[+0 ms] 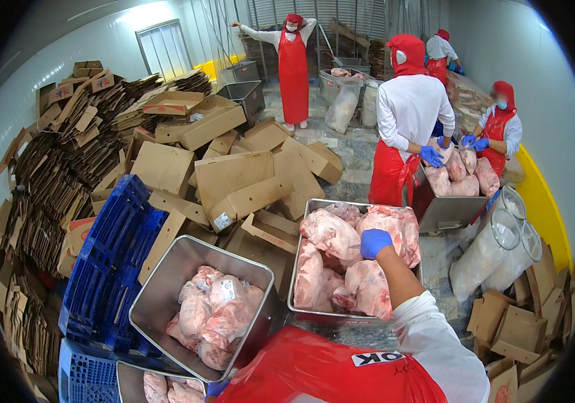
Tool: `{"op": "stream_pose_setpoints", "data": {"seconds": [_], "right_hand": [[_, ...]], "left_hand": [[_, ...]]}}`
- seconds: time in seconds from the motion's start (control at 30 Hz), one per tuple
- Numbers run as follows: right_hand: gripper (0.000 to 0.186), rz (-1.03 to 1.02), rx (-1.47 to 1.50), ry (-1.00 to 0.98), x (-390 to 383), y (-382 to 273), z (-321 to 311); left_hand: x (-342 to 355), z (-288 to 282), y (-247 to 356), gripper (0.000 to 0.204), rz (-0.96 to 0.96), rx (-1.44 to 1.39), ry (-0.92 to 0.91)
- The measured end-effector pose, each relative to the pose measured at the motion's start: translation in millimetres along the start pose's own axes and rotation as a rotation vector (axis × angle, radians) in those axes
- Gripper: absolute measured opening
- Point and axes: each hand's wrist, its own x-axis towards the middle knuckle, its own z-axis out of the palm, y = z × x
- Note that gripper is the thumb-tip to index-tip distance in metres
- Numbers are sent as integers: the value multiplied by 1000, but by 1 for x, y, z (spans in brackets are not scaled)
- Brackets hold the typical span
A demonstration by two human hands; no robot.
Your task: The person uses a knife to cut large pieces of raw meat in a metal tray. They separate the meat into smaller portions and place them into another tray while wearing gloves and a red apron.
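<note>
"Both grips?"
"My left hand (217,388), mostly hidden beside the near left steel tub (160,293): I can't tell."
"Right?"
"My right hand (375,243), curled over raw meat chunks (368,287) in the near right steel bin (341,321); grasp unclear."

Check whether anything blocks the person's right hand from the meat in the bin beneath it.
Nothing visible does. The blue-gloved right hand is over the meat in the open metal bin, with no lid or box across the top. Whether it touches the meat is unclear.
</note>
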Motion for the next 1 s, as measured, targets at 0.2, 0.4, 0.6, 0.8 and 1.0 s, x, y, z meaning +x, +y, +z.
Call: {"op": "stream_pose_setpoints", "data": {"seconds": [0.2, 0.4, 0.6, 0.8, 1.0], "right_hand": [[27, -5, 32, -4, 2, 1, -2], [28, -2, -29, 11, 5, 5, 3], [28, 2, -20, -24, 5, 5, 5], [28, 12, -20, -6, 3, 11, 11], [28, 0, -27, -9, 5, 8, 13]], "left_hand": [[1, 0, -3, 69, 20, -7, -5], [3, 1, -10, 69, 37, -7, -6], [-2, -3, -14, 70, -16, -6, -46], [-10, -9, -1, 69, 76, -72, -99], [0, -6, -20, 64, 197, -21, -77]]}}
